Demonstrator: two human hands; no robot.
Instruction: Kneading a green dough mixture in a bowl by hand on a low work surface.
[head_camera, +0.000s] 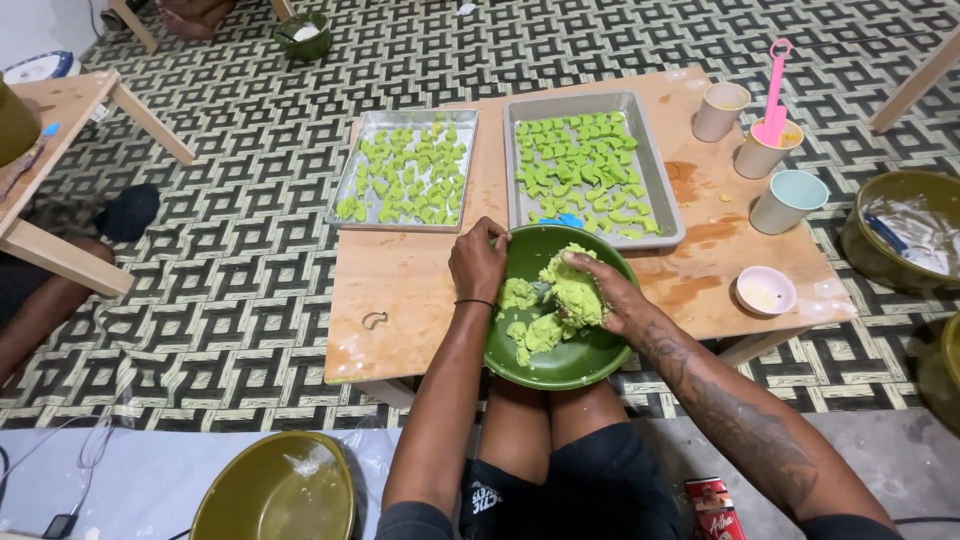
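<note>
Far left: a second low wooden counter (60, 100) is seen at the edge, with another person's leg (40, 300) stretched beside it on the patterned floor mat (250, 280)
Lower left: an olive-green basin (275, 495) is set on the floor, near the person's left elbow
Cutter: a small metal cookie cutter (374, 320) is laid on the bare wood of the counter (400, 290), left of the green bowl
Left tray: a steel tray (352, 190) is filled with small green dough pieces (410, 170), set at the back left of the counter
Left hand (478, 263): it is placed on the left rim of the green bowl (575, 365), with the fingers curled together over the rim, clamped on it
Green bowl: it is propped at the near edge of the counter, over the person's knees
Dough (572, 290): a green lump is held inside the bowl, with loose crumbled bits lying lower left of it
Right hand (605, 290): it is pressed into the dough lump from the right, the fingers closed around it
Right tray: a deeper steel tray (660, 190) with more green pieces is placed just behind the bowl
Cups: three cups (790, 200) are grouped at the back right, one holding a pink tool (775, 85)
Small dish: a pale saucer (766, 291) is set near the right edge
Far right: another olive basin (905, 235) is lined with plastic
</note>
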